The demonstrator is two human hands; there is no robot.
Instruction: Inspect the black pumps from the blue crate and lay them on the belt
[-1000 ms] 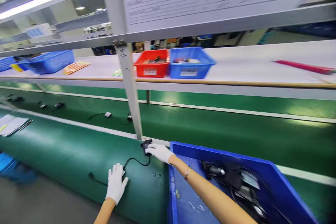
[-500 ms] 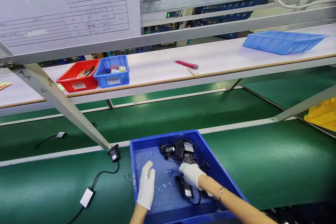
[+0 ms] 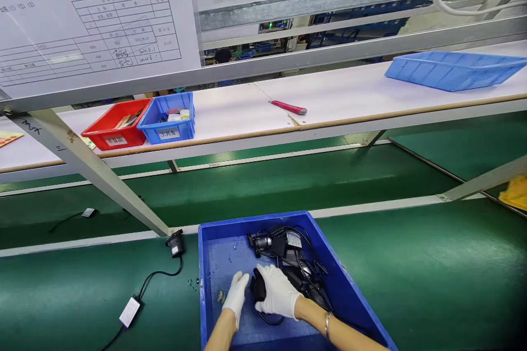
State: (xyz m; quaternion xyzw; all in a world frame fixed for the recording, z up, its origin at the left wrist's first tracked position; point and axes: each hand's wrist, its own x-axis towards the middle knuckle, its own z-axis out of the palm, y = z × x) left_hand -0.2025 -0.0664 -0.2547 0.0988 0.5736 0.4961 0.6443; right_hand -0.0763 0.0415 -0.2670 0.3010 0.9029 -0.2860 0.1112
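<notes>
My right hand (image 3: 278,290), in a white glove, grips a black corded device (image 3: 257,286) inside the blue bin (image 3: 202,274). A black cable curves beneath that hand. Just left of the device is my left hand (image 3: 236,299), also gloved, its fingers extended and holding nothing; a narrow gap seems to separate it from the device. Toward the bin's right side lies a tangled heap of black devices and cables (image 3: 288,252), one with a white label. Small clear bits are scattered on the bin floor.
Left of the bin, a black device (image 3: 176,243) is wired to a white-labelled box (image 3: 130,311) on the green belt (image 3: 411,263). On the shelf above are a red bin (image 3: 117,126), a small blue bin (image 3: 168,120), a red cutter (image 3: 289,107) and a blue tray (image 3: 453,71).
My right hand has moved left from the heap, bringing a black device toward my left hand. My left hand has shifted slightly lower. The camera view has also shifted a little.
</notes>
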